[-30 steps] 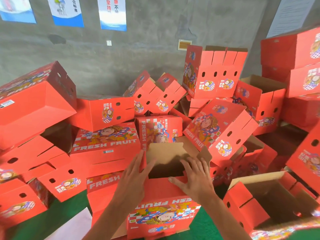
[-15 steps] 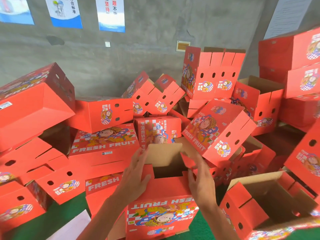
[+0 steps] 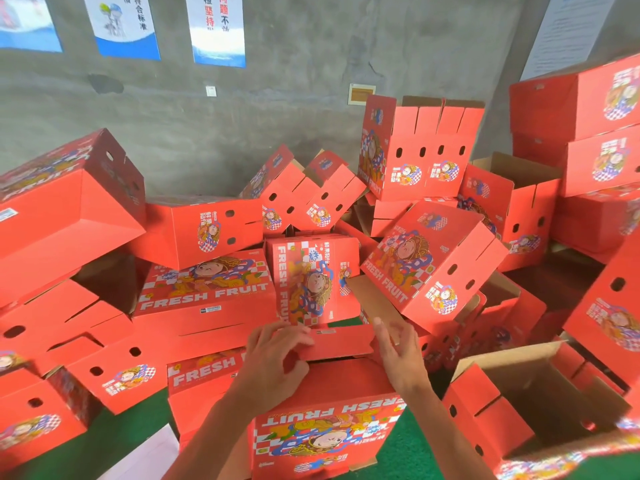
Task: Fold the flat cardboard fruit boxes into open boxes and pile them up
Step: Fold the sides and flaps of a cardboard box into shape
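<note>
A red fruit box (image 3: pixel 332 427) is stood at bottom centre on the green floor (image 3: pixel 405 455), "FRESH FRUIT" print seen upside down on its near face. Its far red flap (image 3: pixel 341 342) is folded over the top opening; a brown flap (image 3: pixel 375 306) at the right end is still raised. The left hand (image 3: pixel 273 365) is laid on the flap's left end w/ fingers curled over the edge & thumb beneath, so the flap is pinched. The right hand (image 3: pixel 398 351) is held at the box's right top corner, fingers straight & together, edge-on against the brown flap; nothing is gripped by it. Just right, an open box (image 3: pixel 526 403) is tipped toward the camera, brown interior shown, nothing seen inside. Behind, a pile of folded boxes (image 3: pixel 426 268) is heaped vs. the grey wall (image 3: pixel 277 133), most lying tilted or on their sides. One open box (image 3: pixel 512 199) at back right is shown w/ its brown inside up; contents can't be told. At far right, closed boxes (image 3: pixel 595 133) are stacked squarely. Posters (image 3: pixel 218 29) are hung on the wall at top left. A white sheet (image 3: pixel 145 459) is seen on the floor, bottom left.
</note>
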Available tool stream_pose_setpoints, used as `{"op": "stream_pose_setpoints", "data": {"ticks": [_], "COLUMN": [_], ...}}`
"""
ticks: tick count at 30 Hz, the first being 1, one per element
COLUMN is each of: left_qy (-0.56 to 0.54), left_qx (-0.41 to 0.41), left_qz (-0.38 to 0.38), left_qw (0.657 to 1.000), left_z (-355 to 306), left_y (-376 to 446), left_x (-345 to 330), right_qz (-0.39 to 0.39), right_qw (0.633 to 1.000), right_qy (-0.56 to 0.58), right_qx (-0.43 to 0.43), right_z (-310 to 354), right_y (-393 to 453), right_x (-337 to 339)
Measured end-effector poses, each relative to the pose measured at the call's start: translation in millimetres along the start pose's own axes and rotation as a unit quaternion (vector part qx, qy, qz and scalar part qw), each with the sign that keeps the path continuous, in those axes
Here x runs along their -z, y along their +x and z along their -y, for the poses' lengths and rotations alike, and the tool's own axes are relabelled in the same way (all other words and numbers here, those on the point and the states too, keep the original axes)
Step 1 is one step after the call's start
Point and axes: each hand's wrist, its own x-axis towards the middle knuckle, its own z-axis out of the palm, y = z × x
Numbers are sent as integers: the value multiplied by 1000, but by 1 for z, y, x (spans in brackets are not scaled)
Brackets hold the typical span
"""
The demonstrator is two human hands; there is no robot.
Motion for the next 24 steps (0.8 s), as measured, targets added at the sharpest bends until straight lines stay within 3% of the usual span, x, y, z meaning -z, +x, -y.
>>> {"op": "stream_pose_setpoints", "data": {"ticks": [2, 4, 6, 10, 16, 18, 20, 22, 24], "left_qy": [-10, 26, 88, 102, 193, 136, 50, 18, 24], "left_qx": [30, 73, 119, 262, 305, 345, 409, 446, 446], "left_qz": [42, 82, 110, 111, 102, 90, 68, 73, 97], "left_qw": [999, 994, 983, 953, 927, 924, 909, 892, 889], "left_z": [0, -6, -11, -18, -24, -17, -5, 6, 6], "left_y": [0, 2, 5, 16, 19, 15, 13, 13, 16], "left_x": [4, 5, 3, -9, -18, -13, -3, 7, 16], "right_qz": [87, 125, 125, 99, 78, 76, 100, 140, 161], "right_qw": [995, 986, 979, 946, 907, 928, 961, 954, 943], "right_qy": [-41, -104, -157, -308, -411, -354, -195, -44, 10], "right_qx": [-41, -48, -38, -12, -47, -88, -168, -260, -290], "right_z": [-1, -3, -4, -2, 7, 3, 0, 1, 9], "right_y": [3, 5, 7, 9, 6, 5, 8, 6, 2], "right_x": [1, -1, -4, -14, -14, -8, 0, 7, 13]}}
